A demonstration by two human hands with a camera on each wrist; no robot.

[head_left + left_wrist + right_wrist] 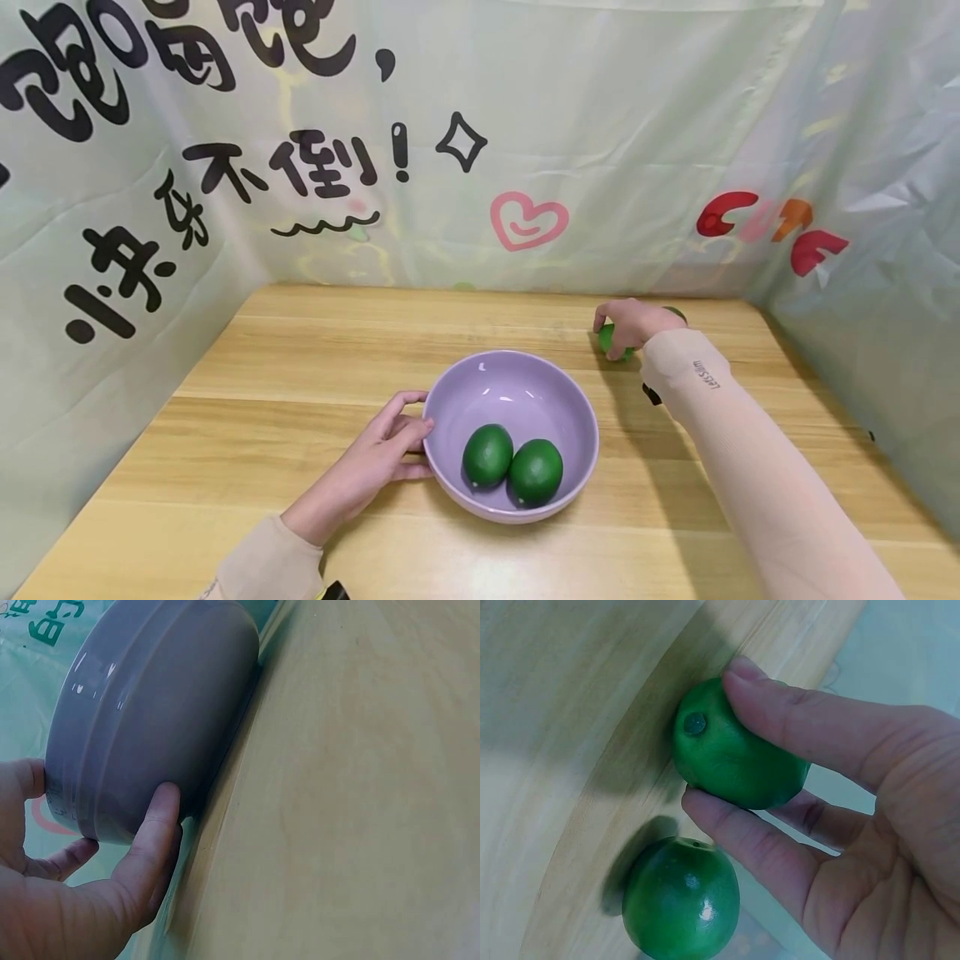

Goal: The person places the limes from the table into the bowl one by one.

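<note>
A purple bowl [517, 387] stands on the wooden table, with two dark green limes [487, 456] lying against each other inside it. My left hand [378, 450] holds the bowl's left side, its thumb at the rim; in the left wrist view, fingertips [166, 799] press the outer wall. Toward the back right of the table, my right hand [633, 323] grips a brighter green lime [727, 754] between thumb and fingers, close over the wood. Beside it another lime [682, 900] rests on the table, mostly hidden behind the hand in the head view.
The wooden table [315, 333] meets pale printed curtains [600, 125] at the back and on both sides. Black lettering, a pink heart [528, 221] and coloured letters mark the cloth. The right forearm's sleeve [750, 467] crosses the table's right part.
</note>
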